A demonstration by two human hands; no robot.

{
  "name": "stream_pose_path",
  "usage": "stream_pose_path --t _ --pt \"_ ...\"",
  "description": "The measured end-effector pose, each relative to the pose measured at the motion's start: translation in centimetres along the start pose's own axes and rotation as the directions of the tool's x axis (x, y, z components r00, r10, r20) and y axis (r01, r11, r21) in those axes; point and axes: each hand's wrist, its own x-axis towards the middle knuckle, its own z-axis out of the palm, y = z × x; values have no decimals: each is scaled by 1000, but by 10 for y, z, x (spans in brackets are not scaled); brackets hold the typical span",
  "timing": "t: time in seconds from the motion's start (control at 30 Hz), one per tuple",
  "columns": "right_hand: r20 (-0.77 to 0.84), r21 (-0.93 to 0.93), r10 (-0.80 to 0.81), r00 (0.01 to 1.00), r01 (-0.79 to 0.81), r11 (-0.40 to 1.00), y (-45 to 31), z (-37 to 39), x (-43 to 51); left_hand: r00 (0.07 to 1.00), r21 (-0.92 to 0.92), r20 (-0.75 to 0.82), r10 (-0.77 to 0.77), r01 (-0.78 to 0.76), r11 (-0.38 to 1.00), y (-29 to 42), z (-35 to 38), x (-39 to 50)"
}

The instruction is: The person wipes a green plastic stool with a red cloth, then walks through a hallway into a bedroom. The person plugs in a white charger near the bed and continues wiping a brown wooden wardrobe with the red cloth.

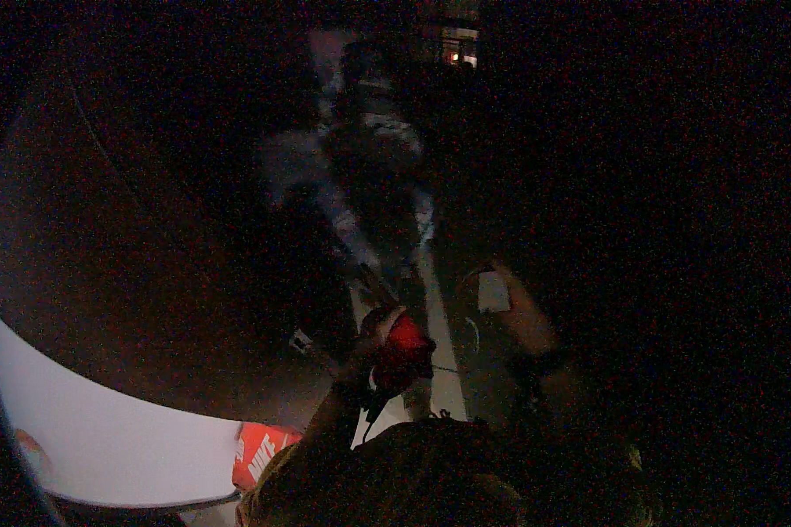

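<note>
The scene is very dark and grainy. My left hand [377, 331] is closed around a red object [409, 339] whose kind I cannot make out. A dark cord or strap [373, 412] hangs below it. To the right, my right hand [515, 293] is raised and appears to grip a small white rectangular object [494, 291]; its fingers are mostly lost in shadow. A dark band [534, 362] crosses the right wrist or forearm. The two hands are apart, with a pale strip [440, 316] showing below and between them.
At lower left a bright white surface [118, 435] curves along a dark brown area [171, 342]. An orange-red Nike box or bag [263, 454] sits at its right end. Blurred greyish shapes [369, 132] lie ahead, and a small lit opening [461, 53] shows far back.
</note>
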Motion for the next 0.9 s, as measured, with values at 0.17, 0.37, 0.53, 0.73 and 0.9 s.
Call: stream_pose_path --t 0.17,0.37,0.53,0.73,0.9 --pt "-105 -31 29 994 -33 999 -54 -26 -57 983 -243 112 -148 171 955 59 73 7" --pt "16 -246 -5 1000 9 969 -125 29 -4 979 -357 137 -153 193 914 84 87 -26" --pt "173 -494 -6 985 92 865 -191 81 25 975 -322 144 -168 207 924 97 122 -10" --pt "549 -604 -91 831 470 644 -178 175 45 979 -372 125 -162 197 907 92 131 -7" --pt "554 -670 -115 824 524 525 -143 237 87 974 -660 30 -226 189 727 103 133 -37"
